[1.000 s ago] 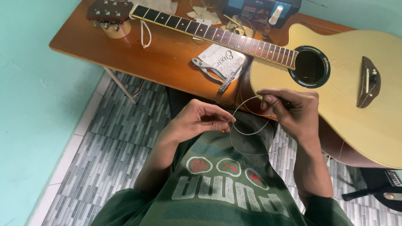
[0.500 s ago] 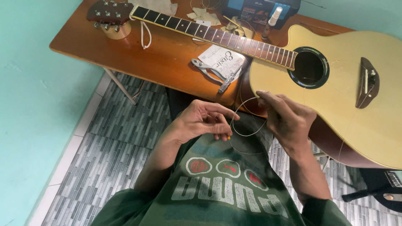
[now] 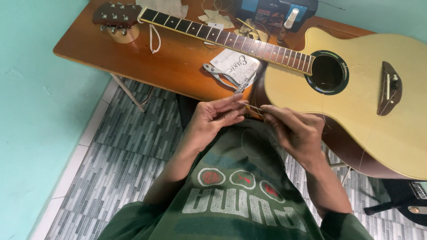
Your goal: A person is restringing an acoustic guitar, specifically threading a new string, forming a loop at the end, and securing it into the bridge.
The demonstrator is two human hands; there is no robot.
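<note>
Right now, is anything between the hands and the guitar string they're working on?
Nothing visible: left hand and right hand both pinch the guitar string directly. Its loop hangs over the green shirt, near the guitar body.

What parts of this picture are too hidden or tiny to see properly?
Head view only:
- Thin coiled guitar string between the left hand and right hand: too fine to follow; its ends hide behind the fingers.
- Pale yellow acoustic guitar: lower body cut by the right edge.
- Blue box on the brown wooden table: cut by the top edge.
- Black object on the floor: partly out of frame.
</note>
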